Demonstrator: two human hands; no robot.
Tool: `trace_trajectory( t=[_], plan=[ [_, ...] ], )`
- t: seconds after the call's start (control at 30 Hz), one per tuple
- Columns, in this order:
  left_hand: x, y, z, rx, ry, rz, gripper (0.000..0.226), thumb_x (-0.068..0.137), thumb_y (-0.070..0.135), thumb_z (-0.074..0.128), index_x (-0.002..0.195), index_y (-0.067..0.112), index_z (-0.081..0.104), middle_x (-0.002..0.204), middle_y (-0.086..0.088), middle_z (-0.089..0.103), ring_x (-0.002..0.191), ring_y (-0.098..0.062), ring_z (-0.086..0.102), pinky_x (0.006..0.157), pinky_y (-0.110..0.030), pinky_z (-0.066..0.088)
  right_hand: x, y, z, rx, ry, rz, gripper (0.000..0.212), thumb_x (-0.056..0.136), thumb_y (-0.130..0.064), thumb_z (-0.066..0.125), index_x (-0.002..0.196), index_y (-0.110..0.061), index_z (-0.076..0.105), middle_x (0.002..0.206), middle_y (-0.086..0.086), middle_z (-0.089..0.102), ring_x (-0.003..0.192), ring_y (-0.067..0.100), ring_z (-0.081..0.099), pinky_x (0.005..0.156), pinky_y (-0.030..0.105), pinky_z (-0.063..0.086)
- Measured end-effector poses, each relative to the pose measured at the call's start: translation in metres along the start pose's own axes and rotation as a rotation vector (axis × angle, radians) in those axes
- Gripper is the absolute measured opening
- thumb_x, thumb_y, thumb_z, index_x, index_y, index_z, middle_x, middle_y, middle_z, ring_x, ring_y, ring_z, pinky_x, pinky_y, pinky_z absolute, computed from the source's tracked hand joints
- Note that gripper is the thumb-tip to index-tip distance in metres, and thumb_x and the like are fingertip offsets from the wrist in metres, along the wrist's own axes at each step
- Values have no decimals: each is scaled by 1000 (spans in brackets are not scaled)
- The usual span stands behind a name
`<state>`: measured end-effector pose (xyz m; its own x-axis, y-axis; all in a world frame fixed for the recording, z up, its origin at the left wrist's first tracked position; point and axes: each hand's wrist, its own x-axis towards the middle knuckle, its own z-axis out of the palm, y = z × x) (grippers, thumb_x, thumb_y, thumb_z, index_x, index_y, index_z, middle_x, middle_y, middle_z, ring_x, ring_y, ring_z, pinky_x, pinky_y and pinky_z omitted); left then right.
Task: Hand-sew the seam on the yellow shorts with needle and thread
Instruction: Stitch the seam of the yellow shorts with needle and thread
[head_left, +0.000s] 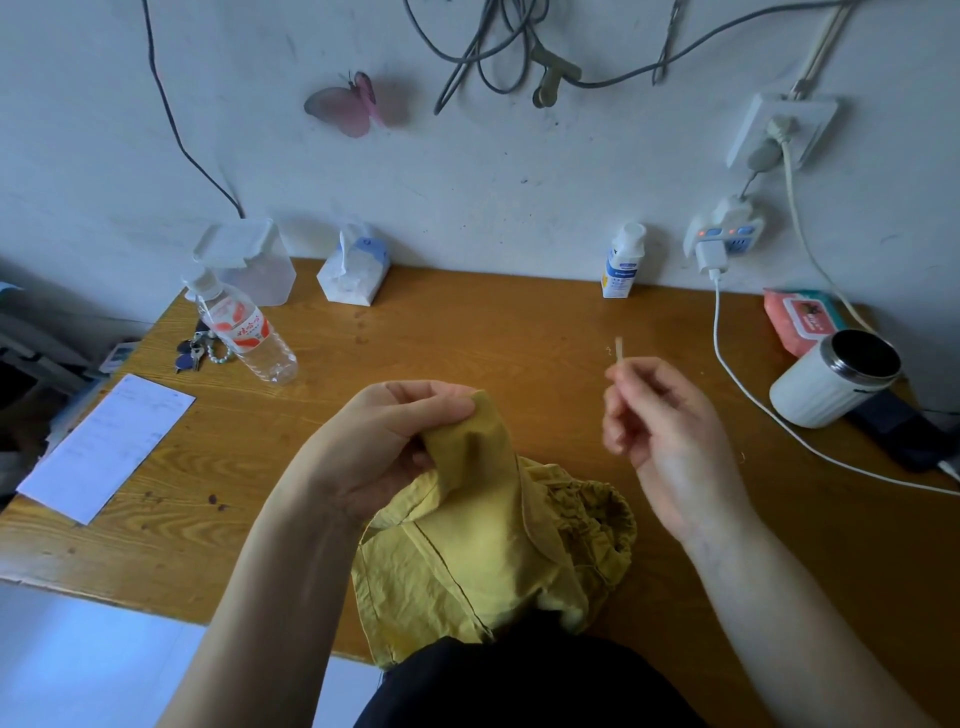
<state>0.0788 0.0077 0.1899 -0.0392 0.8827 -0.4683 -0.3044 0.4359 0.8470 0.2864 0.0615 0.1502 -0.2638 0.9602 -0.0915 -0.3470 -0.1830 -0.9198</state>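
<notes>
One pair of yellow shorts (467, 561): bunched at the middle of the desk's near edge and partly draped over it toward the lap; kept close, likely for a clear view of the seam.
Left hand (384, 441): thumb and curled fingers pinching a raised fold of the shorts, lifted off the desk (467, 332); probably to offer the seam up taut for stitching.
Right hand (670, 436): raised just right of that fold, apart from the cloth; fingers curled in a pinch on a thin pale sliver (619, 347) poking above the fingertips; too blurred to call needle or thread end; no thread line made out.
Step, as a judgement: drawing a stitch through or readying the next; cannot tell which.
Water bottle (244, 332): lying near the far left corner, touching a bunch of keys (193, 351); red-and-white label, writing too small to read.
Paper sheet (109, 447): at the left edge, printed lines illegible.
Tissue pack (353, 270): on the far edge, left of middle, well apart from the sewing.
Small white bottle (623, 265): upright on the far edge, right of middle; blue-and-yellow label, text unreadable.
White flask (836, 379): tipped near the right edge, dark open mouth showing, with a white cable (727, 374) running past it.
Pink wipes pack (800, 319): by the far right corner, label blurred.
</notes>
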Motion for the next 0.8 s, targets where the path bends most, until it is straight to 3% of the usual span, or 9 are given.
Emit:
trace_trajectory(
  t=[0.1, 0.23, 0.4, 0.73, 0.8],
  plan=[
    [-6, 1, 7, 28, -62, 10, 6, 64, 10, 66, 58, 9, 69, 49, 0, 56, 36, -4, 47, 33, -12, 34, -12, -10, 19, -449, -223, -225, 9, 92, -8, 54, 87, -11, 61, 61, -4, 57, 52, 9, 52, 49, 18, 44],
    [-13, 3, 13, 39, -155, 32, 7, 65, 10, 66, 64, 7, 72, 50, -1, 60, 36, -3, 49, 34, -11, 35, -22, -22, 34, -777, -306, -462, 8, 87, -16, 59, 85, -15, 67, 62, -11, 58, 57, 9, 56, 51, 20, 44],
    [-17, 5, 15, 41, -194, 30, 10, 66, 10, 65, 67, 7, 74, 50, 0, 62, 37, -2, 50, 35, -11, 36, -26, -30, 36, -860, -324, -522, 8, 86, -14, 60, 85, -14, 68, 63, -7, 59, 57, 11, 56, 49, 25, 44],
    [-17, 6, 16, 2, -212, 10, 13, 68, 9, 62, 69, 4, 74, 47, -1, 58, 34, -2, 45, 33, -11, 34, -23, -32, 32, -900, -333, -514, 8, 87, -17, 58, 82, -16, 64, 57, -10, 48, 52, 7, 47, 50, 13, 34],
    [-17, 7, 16, 9, -215, 9, 12, 68, 9, 62, 66, 5, 74, 47, 0, 58, 34, -2, 44, 33, -11, 33, -20, -31, 31, -859, -366, -424, 6, 87, -21, 57, 88, -20, 63, 55, -9, 48, 51, 5, 45, 52, 10, 34]
  ],
)
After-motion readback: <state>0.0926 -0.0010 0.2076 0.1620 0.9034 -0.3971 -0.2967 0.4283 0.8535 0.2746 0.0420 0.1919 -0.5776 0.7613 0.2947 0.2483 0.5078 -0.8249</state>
